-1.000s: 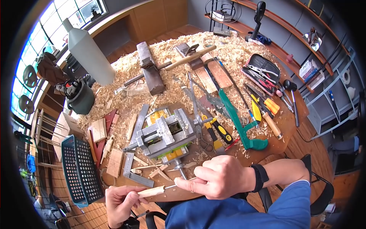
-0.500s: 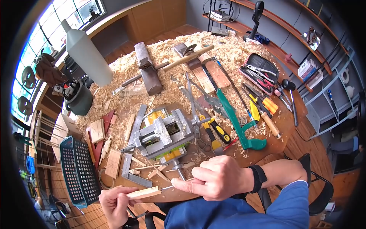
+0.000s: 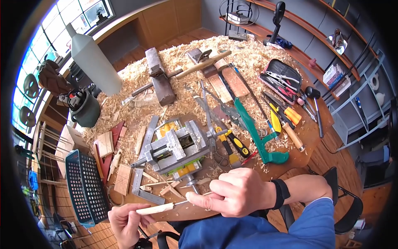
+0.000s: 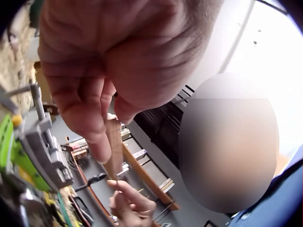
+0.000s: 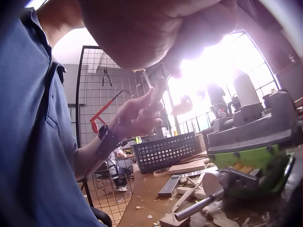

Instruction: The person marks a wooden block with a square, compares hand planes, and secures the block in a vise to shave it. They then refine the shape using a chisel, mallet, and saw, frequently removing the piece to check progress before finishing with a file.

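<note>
My left hand point(image 3: 125, 222) pinches one end of a slim, pale wooden piece point(image 3: 155, 208) between thumb and fingers, low over the table's near edge. The fingers of my right hand point(image 3: 238, 193) curl round a thin metal tool point(image 3: 180, 203); its handle is mostly hidden in the fist. The tool's slender shaft meets the free end of the wood, with the right index finger stretched along it. In the left wrist view, the wooden piece point(image 4: 113, 149) runs from the left fingertips toward the right hand point(image 4: 130, 205).
Just beyond the hands stands a metal vise point(image 3: 178, 145). Left of it are a steel square point(image 3: 145, 193), wood offcuts point(image 3: 123, 178) and a perforated basket point(image 3: 87, 186). A green-handled saw point(image 3: 259, 141), screwdrivers and planes point(image 3: 161, 76) lie among wood shavings point(image 3: 128, 108).
My left hand has shifted slightly left with the wooden piece, which has turned to show a narrower, paler side. The right hand keeps its grip on the tool, nearly in place.
</note>
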Demonstrator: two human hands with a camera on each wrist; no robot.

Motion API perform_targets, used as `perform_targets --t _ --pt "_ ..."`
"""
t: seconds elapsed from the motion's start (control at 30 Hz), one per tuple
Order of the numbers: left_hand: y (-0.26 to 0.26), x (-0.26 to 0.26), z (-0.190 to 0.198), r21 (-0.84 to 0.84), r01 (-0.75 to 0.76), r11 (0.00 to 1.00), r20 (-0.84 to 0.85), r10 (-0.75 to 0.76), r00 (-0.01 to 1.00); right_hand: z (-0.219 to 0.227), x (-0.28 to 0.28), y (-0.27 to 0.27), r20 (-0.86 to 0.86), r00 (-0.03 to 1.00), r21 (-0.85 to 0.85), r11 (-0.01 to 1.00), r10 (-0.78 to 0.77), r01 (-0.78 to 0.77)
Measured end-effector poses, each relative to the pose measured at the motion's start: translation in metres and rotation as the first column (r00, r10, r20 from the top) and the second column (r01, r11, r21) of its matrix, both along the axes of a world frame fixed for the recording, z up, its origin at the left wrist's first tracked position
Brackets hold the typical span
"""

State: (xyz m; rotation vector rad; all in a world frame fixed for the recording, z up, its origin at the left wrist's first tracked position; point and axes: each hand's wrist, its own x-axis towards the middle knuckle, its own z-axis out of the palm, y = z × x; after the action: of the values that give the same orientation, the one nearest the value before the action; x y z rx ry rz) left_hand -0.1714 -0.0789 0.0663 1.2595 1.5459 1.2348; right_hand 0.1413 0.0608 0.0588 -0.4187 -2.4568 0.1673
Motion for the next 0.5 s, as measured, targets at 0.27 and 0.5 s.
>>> perform_targets --t 0.27,0.5 --pt "0.013 0.006 0.004 0.368 0.210 0.906 -0.426 -0.037 0.904 -0.019 0.000 -0.001 -0.069 0.994 -0.266 0.959 0.084 -0.100" --pt "0.007 0.017 0.012 0.314 -0.011 0.949 -0.297 0.109 0.949 -0.007 -0.003 -0.004 -0.052 0.997 -0.117 0.991 0.063 -0.069"
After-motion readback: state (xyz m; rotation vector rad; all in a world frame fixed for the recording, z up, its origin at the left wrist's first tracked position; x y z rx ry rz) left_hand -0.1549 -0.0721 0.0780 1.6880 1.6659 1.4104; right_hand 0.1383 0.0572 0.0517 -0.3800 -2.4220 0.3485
